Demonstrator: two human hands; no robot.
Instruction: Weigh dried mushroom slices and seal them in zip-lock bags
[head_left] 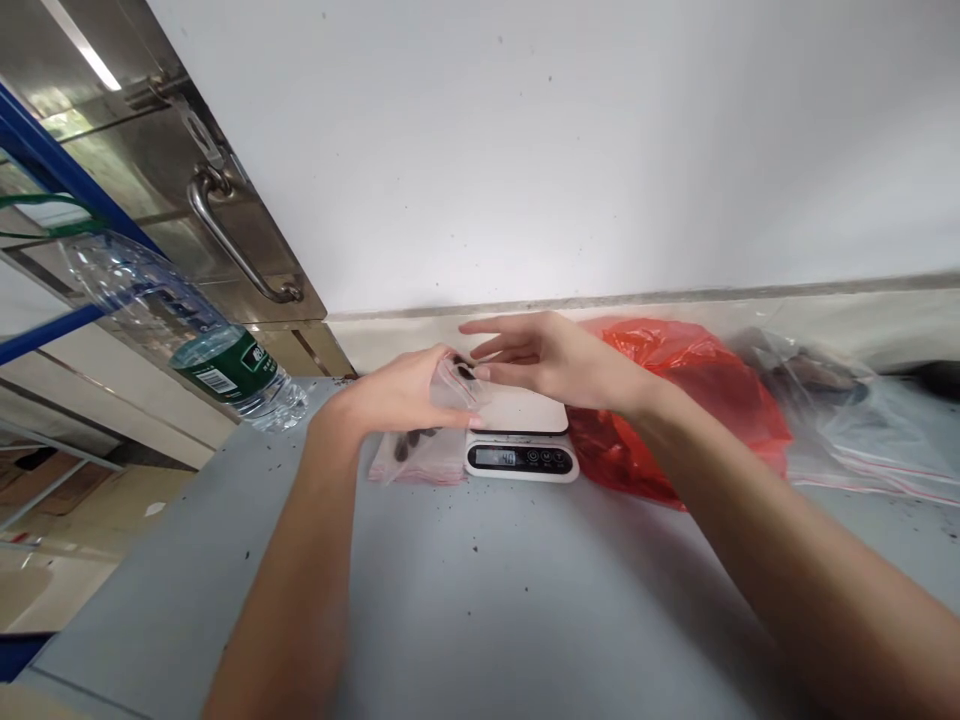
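My left hand (401, 388) is closed on a small clear zip bag (450, 388) with a red stripe by its mouth, held over the left side of a white digital scale (525, 412). Dark pieces (465, 370) show at the bag's mouth. My right hand (551, 350) reaches over the scale, its fingers apart and their tips close to that mouth; I see nothing in them. On the scale's display a reading like 40 shows, the decimal point unclear. Left of the scale lies a stack of zip bags (421, 468), with dark pieces in clear plastic on top.
A red plastic bag (720, 400) sits right of the scale, partly behind my right forearm. Farther right lie clear bags (840, 440). A large water bottle (225, 355) stands at the table's left edge. The white wall (562, 150) closes off the back; dark crumbs dot the grey table (480, 620).
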